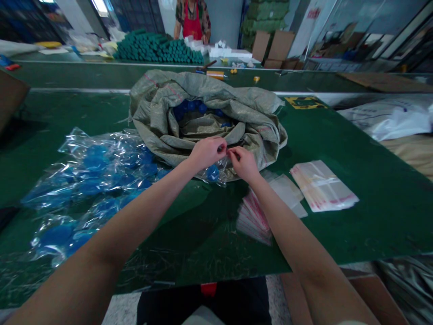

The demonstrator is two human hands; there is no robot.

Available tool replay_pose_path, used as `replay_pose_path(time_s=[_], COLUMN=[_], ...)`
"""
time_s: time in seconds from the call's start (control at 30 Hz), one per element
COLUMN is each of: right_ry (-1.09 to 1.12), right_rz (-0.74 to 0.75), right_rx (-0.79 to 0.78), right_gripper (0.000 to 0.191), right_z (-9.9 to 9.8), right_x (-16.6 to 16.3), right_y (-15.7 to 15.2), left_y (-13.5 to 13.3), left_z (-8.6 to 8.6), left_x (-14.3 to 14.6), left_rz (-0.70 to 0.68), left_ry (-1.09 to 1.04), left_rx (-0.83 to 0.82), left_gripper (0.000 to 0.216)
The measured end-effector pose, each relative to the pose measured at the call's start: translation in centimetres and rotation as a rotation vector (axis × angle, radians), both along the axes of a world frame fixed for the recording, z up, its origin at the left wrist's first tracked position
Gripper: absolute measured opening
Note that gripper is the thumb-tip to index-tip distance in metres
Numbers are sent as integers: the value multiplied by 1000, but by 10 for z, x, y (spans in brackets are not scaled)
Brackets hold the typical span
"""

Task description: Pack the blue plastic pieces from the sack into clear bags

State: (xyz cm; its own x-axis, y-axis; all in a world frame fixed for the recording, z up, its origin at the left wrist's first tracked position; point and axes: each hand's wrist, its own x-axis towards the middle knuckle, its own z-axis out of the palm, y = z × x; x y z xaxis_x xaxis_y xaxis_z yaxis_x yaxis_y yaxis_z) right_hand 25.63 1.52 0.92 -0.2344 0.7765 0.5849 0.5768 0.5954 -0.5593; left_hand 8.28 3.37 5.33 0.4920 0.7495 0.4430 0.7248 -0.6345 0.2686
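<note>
My left hand (209, 151) and my right hand (244, 163) meet in front of a rolled-down woven sack (152, 108). Both pinch the top of a clear plastic bag (221, 174), which hangs below them with a round blue item (213, 173) inside. Fingertips of the two hands nearly touch. Down in the sack's opening lie several blue round items (191, 106). Left of my left arm, several filled clear bags with blue contents (96, 158) lie in a heap. Beneath my right forearm are loose flat bags with pink edges (255, 216).
A bundled stack of flat clear bags (323, 185) lies to the right on the green table (382, 203). Behind the sack runs a second bench with a pile of green rods (155, 47). A person in a red apron (191, 22) stands beyond it. White sacks (392, 115) lie at the right.
</note>
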Motion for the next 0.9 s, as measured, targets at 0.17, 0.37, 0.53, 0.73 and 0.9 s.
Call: replay_pose_path(time_s=[0.17,0.37,0.53,0.73,0.9], right_ry=[40,22,-29,-80,-136], right_rz=[-8,-10,34,65,43], right_rx=[-41,-56,-10,21,46], right_gripper=[16,18,18,18,19], right_z=[-3,-4,2,6,8], right_x=[0,-2,0,4,5], right_y=[1,2,-1,-3,-4], left_y=[-3,-7,-8,-9,-10], left_z=[3,-1,3,9,7], left_x=[-5,-9,-7,-6,-5], left_rz=[-29,-88,-67,-79,-71], left_ry=[-6,104,211,287,290], left_rx=[3,94,125,115,130], left_gripper=[19,27,31,35,35])
